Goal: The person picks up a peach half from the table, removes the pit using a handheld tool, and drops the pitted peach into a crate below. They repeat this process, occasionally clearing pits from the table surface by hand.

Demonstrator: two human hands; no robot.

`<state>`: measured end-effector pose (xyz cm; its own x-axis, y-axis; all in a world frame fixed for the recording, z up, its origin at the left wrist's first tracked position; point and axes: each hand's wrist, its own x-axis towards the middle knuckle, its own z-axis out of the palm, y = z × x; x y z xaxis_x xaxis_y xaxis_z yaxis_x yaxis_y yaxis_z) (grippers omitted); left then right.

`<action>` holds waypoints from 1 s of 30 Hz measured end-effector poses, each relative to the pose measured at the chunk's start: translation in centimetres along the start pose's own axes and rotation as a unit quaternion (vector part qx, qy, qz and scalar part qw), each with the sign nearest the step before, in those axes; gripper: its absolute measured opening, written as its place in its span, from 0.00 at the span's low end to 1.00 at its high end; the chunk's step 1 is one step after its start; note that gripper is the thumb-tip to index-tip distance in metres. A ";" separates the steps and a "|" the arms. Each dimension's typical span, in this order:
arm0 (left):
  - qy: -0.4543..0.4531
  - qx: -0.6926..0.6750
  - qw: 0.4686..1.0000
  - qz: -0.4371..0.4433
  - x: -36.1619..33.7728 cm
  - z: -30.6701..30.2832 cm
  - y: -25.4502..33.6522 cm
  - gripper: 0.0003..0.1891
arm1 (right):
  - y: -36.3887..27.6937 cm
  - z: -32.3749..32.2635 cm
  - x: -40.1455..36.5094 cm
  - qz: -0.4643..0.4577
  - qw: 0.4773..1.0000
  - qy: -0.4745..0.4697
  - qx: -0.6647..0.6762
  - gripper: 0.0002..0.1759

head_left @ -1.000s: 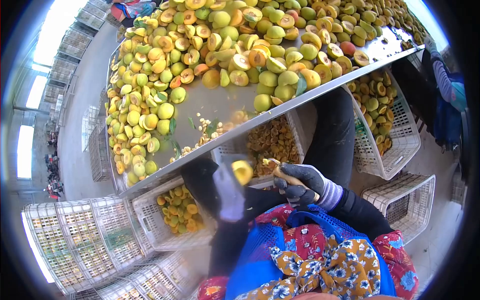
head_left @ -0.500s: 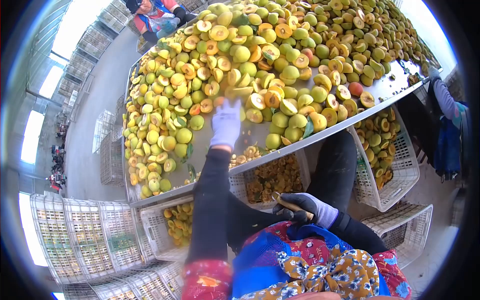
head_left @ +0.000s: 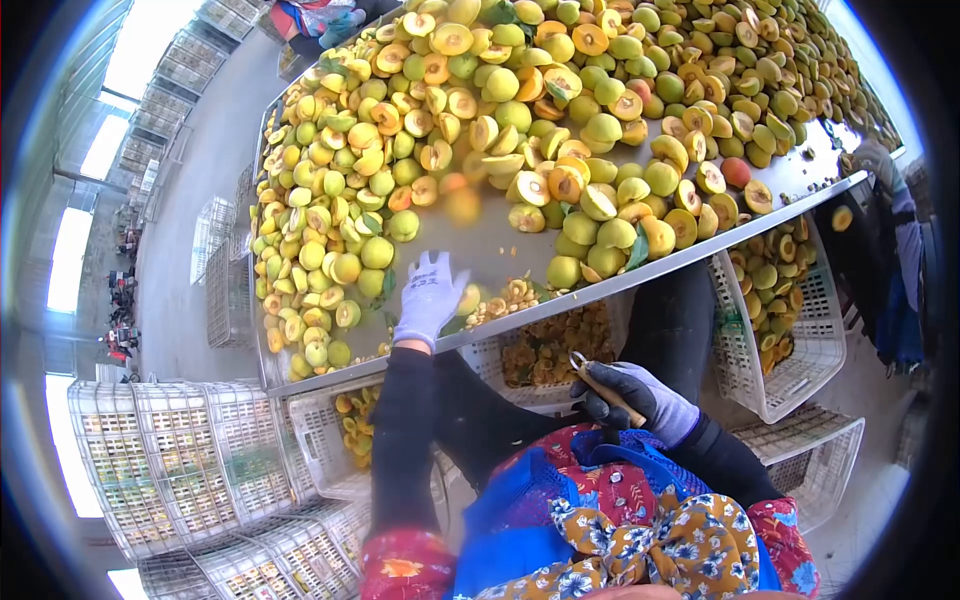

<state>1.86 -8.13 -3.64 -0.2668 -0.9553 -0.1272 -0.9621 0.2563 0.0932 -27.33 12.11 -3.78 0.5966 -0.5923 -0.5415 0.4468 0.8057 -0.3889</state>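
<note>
My left hand (head_left: 430, 298), in a pale lavender glove, is open with fingers spread, low over the metal table (head_left: 450, 245) near its front edge. A yellow-green fruit (head_left: 469, 300) shows beside its thumb, next to a small heap of pale pits (head_left: 507, 298). My right hand (head_left: 640, 398), in a grey and black glove, is closed around a pitting tool (head_left: 612, 393) with a wooden handle and a metal loop end, held before my lap. Whole and halved stone fruit (head_left: 510, 115) cover much of the table. A blurred orange fruit (head_left: 463, 205) is beyond my left hand.
Below the table edge stand a crate of brown scraps (head_left: 555, 350) and white crates holding fruit (head_left: 785, 370) (head_left: 310, 440). Stacked crates (head_left: 180, 470) rise at the left. A co-worker's gloved hand (head_left: 343, 28) is at the far left corner, another person (head_left: 900, 240) at the right.
My left hand has drawn back from the fruit pile toward the table's front edge. My right hand has turned the tool, so its metal loop now shows. The view has shifted slightly.
</note>
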 end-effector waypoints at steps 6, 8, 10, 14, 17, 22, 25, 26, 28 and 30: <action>-0.064 -0.177 0.981 0.043 -1.6 1.3 -1.2 0.28 | -0.9 2.9 0.2 -0.075 0.971 0.022 -0.227 0.21; -0.063 -0.231 0.971 0.000 -2.4 -0.4 0.1 0.26 | -0.7 3.5 0.3 -0.053 0.962 0.064 -0.261 0.19; 0.013 -0.422 0.905 -0.050 -3.5 -0.2 0.3 0.22 | 0.2 2.9 1.2 -0.262 0.834 0.059 -0.482 0.18; -0.025 -0.725 0.682 -0.095 -6.5 -0.9 3.8 0.23 | -0.2 5.3 1.0 -0.339 0.732 0.092 -0.584 0.14; -0.102 -0.781 0.612 -0.073 -8.6 -1.4 6.4 0.27 | 0.3 6.6 1.5 -0.330 0.712 0.161 -0.599 0.12; -0.121 -0.834 0.528 -0.106 -11.6 -0.3 8.9 0.28 | 0.3 8.2 1.8 -0.284 0.726 0.206 -0.592 0.14; -0.074 -0.764 0.637 -0.075 -12.2 0.1 8.9 0.27 | 0.9 8.2 2.1 -0.297 0.712 0.214 -0.599 0.16; -0.063 -0.735 0.673 -0.064 -12.5 1.0 8.5 0.27 | 1.0 8.5 2.0 -0.278 0.714 0.221 -0.603 0.14; 0.111 -0.465 0.878 0.033 -12.4 1.5 9.0 0.24 | 1.3 8.7 2.0 -0.262 0.717 0.228 -0.605 0.13; 0.098 -0.488 0.867 0.036 -12.7 0.2 9.7 0.24 | 1.5 8.7 2.0 -0.265 0.719 0.228 -0.601 0.12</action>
<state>-4.09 6.53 -1.34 -0.2175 -0.9731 0.0761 -0.4121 0.1622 0.8966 -19.67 12.06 0.99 0.1509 -0.9754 -0.1606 -0.5313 0.0570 -0.8452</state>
